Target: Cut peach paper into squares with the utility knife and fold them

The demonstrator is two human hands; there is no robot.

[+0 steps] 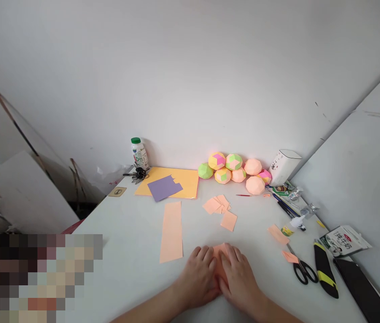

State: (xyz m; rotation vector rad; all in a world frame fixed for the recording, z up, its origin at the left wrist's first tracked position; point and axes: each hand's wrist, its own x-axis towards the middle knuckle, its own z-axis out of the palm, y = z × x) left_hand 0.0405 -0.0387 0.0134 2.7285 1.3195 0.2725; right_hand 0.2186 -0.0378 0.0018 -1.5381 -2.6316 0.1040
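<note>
A small piece of peach paper (220, 264) lies at the front of the white table, between my two hands. My left hand (199, 276) is closed on its left side, fingers curled and pressed together. From the right, my right hand (238, 276) grips the same paper, its thumb near the lower edge. Both hands partly cover the paper, so its folds cannot be made out. Just beyond it are a square of peach paper (229, 220) and several overlapping peach squares (216, 204). To the left lies a long peach strip (172, 232).
Several faceted paper balls (233, 168) are piled against the wall. Purple paper (164, 187) rests on yellow sheets (190, 179). Scissors (300, 268), a glue bottle (290, 225) and a black-yellow cutter (325, 269) lie right. A white bottle (139, 154) stands back left.
</note>
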